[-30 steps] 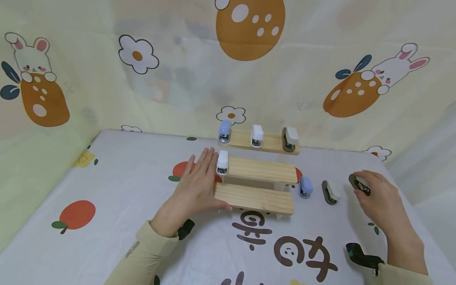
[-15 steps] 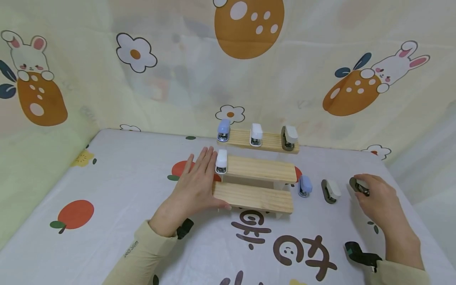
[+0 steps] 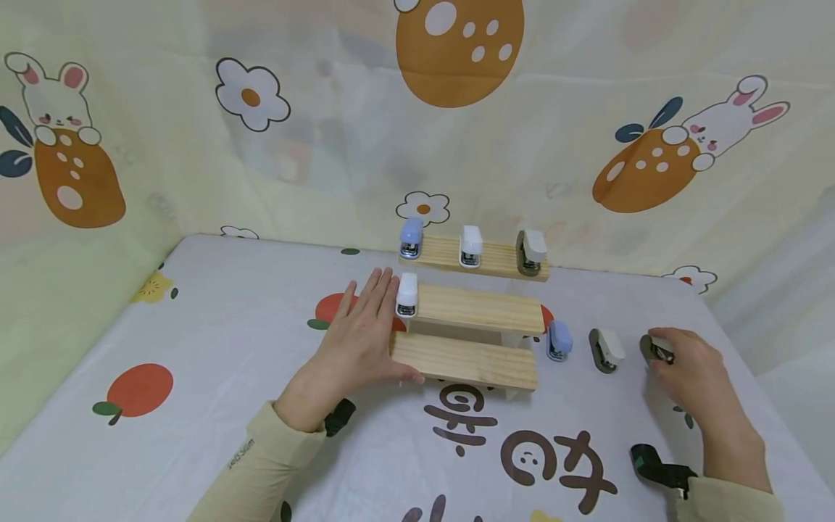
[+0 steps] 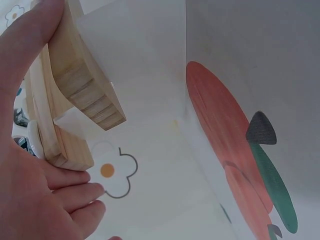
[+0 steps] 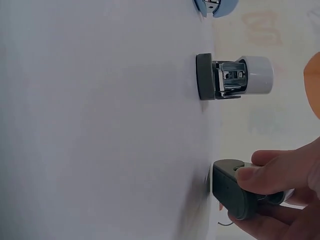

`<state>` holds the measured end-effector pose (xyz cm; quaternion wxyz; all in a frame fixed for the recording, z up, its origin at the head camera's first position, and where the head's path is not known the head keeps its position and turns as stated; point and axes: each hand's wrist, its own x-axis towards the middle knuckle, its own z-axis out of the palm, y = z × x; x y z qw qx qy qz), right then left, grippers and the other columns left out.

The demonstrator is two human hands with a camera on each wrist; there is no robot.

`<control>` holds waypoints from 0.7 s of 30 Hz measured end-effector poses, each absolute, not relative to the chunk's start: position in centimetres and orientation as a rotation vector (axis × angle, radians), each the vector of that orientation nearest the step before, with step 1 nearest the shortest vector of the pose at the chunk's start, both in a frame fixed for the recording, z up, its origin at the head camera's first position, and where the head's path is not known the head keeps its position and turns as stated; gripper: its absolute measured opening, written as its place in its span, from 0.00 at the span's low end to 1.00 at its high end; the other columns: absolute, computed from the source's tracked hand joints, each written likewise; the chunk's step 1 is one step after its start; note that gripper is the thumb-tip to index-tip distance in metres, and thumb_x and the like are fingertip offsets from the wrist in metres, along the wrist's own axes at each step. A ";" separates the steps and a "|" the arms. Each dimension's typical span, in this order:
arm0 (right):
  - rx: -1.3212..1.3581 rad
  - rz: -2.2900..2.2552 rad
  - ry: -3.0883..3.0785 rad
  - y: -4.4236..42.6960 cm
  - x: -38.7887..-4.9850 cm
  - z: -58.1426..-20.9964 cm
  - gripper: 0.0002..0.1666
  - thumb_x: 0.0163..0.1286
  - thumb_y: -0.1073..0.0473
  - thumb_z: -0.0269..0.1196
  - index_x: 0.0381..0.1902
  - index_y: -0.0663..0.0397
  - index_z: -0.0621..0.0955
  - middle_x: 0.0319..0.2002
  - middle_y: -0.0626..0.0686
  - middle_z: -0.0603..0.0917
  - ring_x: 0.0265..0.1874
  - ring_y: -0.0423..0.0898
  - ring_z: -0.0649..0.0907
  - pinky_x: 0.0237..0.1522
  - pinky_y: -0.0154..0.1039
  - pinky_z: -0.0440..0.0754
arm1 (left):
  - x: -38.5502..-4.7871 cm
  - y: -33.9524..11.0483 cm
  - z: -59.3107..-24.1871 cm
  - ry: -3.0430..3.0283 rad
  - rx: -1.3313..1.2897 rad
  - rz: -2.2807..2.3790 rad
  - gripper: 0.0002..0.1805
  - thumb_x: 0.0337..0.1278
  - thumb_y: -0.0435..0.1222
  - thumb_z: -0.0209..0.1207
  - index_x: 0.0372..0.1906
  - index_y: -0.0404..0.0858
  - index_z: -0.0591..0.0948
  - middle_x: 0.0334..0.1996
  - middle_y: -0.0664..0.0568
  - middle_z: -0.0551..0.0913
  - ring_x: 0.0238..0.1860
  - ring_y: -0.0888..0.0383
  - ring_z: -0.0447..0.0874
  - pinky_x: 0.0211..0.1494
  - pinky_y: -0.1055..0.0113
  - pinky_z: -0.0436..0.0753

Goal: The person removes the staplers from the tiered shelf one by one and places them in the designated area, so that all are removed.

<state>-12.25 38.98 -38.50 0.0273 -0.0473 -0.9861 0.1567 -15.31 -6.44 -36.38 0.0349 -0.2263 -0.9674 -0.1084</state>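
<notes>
My left hand (image 3: 357, 341) lies with straight fingers along the left ends of the wooden shelves, its thumb at the front edge of the lower board (image 3: 466, 362). Beside its fingertips a white stapler (image 3: 406, 296) stands on the middle board (image 3: 483, 310). At the right, my right hand (image 3: 696, 370) grips a dark grey stapler (image 3: 654, 349); in the right wrist view the thumb presses on this stapler (image 5: 232, 192), which is tilted close to the tabletop. Left of it stand a grey-and-white stapler (image 3: 607, 351) and a blue stapler (image 3: 559, 341).
On the back board (image 3: 443, 255) stand a blue stapler (image 3: 411, 238), a white stapler (image 3: 470, 246) and a grey-and-white stapler (image 3: 531, 254). A patterned cloth (image 3: 339, 145) hangs behind the table. Black wrist straps (image 3: 662, 467) show near both sleeves.
My right hand has moved slightly down and toward me with the dark grey stapler. My left hand stays against the shelves.
</notes>
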 end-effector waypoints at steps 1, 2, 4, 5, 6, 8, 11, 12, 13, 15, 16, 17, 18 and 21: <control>-0.142 0.479 -3.052 39.0 -12.3 -38.6 0.28 0.61 0.73 0.58 0.61 0.74 0.71 0.60 0.82 0.66 0.58 0.79 0.66 0.53 0.75 0.68 | -15.3 -6.4 -36.4 -2.972 -0.697 -0.334 0.80 0.24 0.72 0.71 0.79 0.32 0.46 0.80 0.41 0.45 0.82 0.48 0.38 0.82 0.46 0.40; -0.139 0.476 -3.057 39.1 -12.3 -38.6 0.28 0.61 0.73 0.58 0.61 0.75 0.71 0.60 0.82 0.66 0.58 0.79 0.66 0.53 0.75 0.68 | -15.3 -6.5 -36.4 -2.970 -0.697 -0.334 0.80 0.24 0.72 0.71 0.79 0.32 0.46 0.80 0.41 0.45 0.82 0.48 0.38 0.82 0.46 0.41; -0.135 0.475 -3.074 39.2 -12.3 -38.6 0.29 0.61 0.72 0.58 0.61 0.75 0.70 0.60 0.83 0.66 0.57 0.79 0.66 0.52 0.75 0.69 | -15.3 -6.5 -36.4 -2.968 -0.698 -0.340 0.80 0.24 0.72 0.72 0.79 0.32 0.47 0.80 0.41 0.45 0.82 0.48 0.39 0.82 0.46 0.41; -0.136 0.478 -3.088 39.2 -12.3 -38.6 0.29 0.61 0.72 0.58 0.62 0.75 0.70 0.60 0.83 0.65 0.58 0.79 0.66 0.53 0.75 0.68 | -15.3 -6.5 -36.4 -2.968 -0.698 -0.342 0.80 0.24 0.72 0.72 0.79 0.32 0.46 0.80 0.41 0.45 0.82 0.48 0.39 0.82 0.46 0.41; -0.139 0.481 -3.101 39.2 -12.4 -38.5 0.30 0.61 0.72 0.57 0.62 0.75 0.69 0.60 0.83 0.64 0.58 0.79 0.65 0.53 0.75 0.68 | -15.3 -6.5 -36.4 -2.969 -0.698 -0.344 0.80 0.24 0.72 0.72 0.79 0.32 0.46 0.80 0.41 0.45 0.82 0.48 0.39 0.82 0.46 0.41; -0.150 0.501 -3.127 39.3 -12.4 -38.4 0.31 0.60 0.73 0.57 0.63 0.75 0.68 0.61 0.83 0.63 0.57 0.79 0.65 0.51 0.74 0.70 | -15.3 -6.5 -36.4 -2.970 -0.697 -0.347 0.80 0.24 0.72 0.72 0.79 0.32 0.46 0.80 0.41 0.45 0.81 0.48 0.39 0.82 0.46 0.41; -0.191 0.532 -3.152 39.4 -12.4 -38.3 0.32 0.59 0.73 0.58 0.63 0.74 0.67 0.61 0.83 0.61 0.53 0.75 0.67 0.45 0.68 0.74 | -15.3 -6.4 -36.3 -2.970 -0.696 -0.349 0.80 0.24 0.72 0.72 0.79 0.32 0.46 0.80 0.41 0.46 0.81 0.47 0.39 0.82 0.46 0.41; -0.204 0.543 -3.151 39.4 -12.4 -38.4 0.32 0.59 0.74 0.58 0.63 0.74 0.66 0.61 0.83 0.61 0.51 0.74 0.67 0.43 0.66 0.75 | -15.3 -6.4 -36.3 -2.969 -0.695 -0.349 0.80 0.24 0.72 0.72 0.79 0.31 0.47 0.80 0.40 0.46 0.81 0.47 0.39 0.82 0.46 0.41; -0.220 0.557 -3.152 39.4 -12.4 -38.4 0.33 0.59 0.74 0.58 0.63 0.74 0.66 0.61 0.83 0.61 0.50 0.73 0.67 0.41 0.63 0.76 | -15.3 -6.4 -36.3 -2.966 -0.695 -0.347 0.80 0.24 0.72 0.72 0.79 0.31 0.47 0.80 0.40 0.46 0.81 0.47 0.40 0.82 0.46 0.42; -0.247 0.574 -3.152 39.4 -12.4 -38.5 0.33 0.59 0.74 0.59 0.63 0.73 0.65 0.61 0.83 0.61 0.47 0.71 0.68 0.38 0.60 0.77 | -15.3 -6.4 -36.3 -2.966 -0.693 -0.341 0.80 0.24 0.72 0.72 0.79 0.31 0.47 0.80 0.40 0.46 0.81 0.47 0.40 0.82 0.46 0.42; -0.256 0.579 -3.152 39.3 -12.5 -38.6 0.33 0.59 0.73 0.60 0.63 0.72 0.64 0.61 0.83 0.61 0.47 0.71 0.68 0.38 0.60 0.77 | -15.3 -6.4 -36.3 -2.964 -0.693 -0.337 0.80 0.24 0.72 0.72 0.78 0.31 0.47 0.80 0.40 0.46 0.81 0.47 0.40 0.82 0.45 0.42; -0.266 0.586 -3.157 39.4 -12.5 -38.6 0.34 0.60 0.73 0.60 0.64 0.72 0.64 0.61 0.83 0.61 0.47 0.71 0.68 0.38 0.60 0.78 | -15.3 -6.4 -36.3 -2.963 -0.692 -0.335 0.80 0.23 0.72 0.72 0.78 0.31 0.47 0.80 0.40 0.46 0.81 0.47 0.40 0.82 0.45 0.42; -0.271 0.588 -3.161 39.4 -12.5 -38.6 0.34 0.60 0.73 0.61 0.64 0.72 0.63 0.61 0.83 0.61 0.46 0.71 0.69 0.38 0.60 0.78 | -15.2 -6.4 -36.3 -2.962 -0.692 -0.332 0.80 0.23 0.72 0.72 0.78 0.31 0.47 0.80 0.40 0.46 0.81 0.47 0.40 0.82 0.45 0.43; -0.277 0.583 -3.161 39.3 -12.4 -38.7 0.35 0.60 0.73 0.61 0.64 0.73 0.63 0.60 0.82 0.62 0.45 0.70 0.69 0.37 0.59 0.78 | -15.2 -6.4 -36.3 -2.962 -0.692 -0.334 0.80 0.23 0.72 0.71 0.78 0.31 0.47 0.80 0.40 0.46 0.81 0.47 0.40 0.82 0.45 0.42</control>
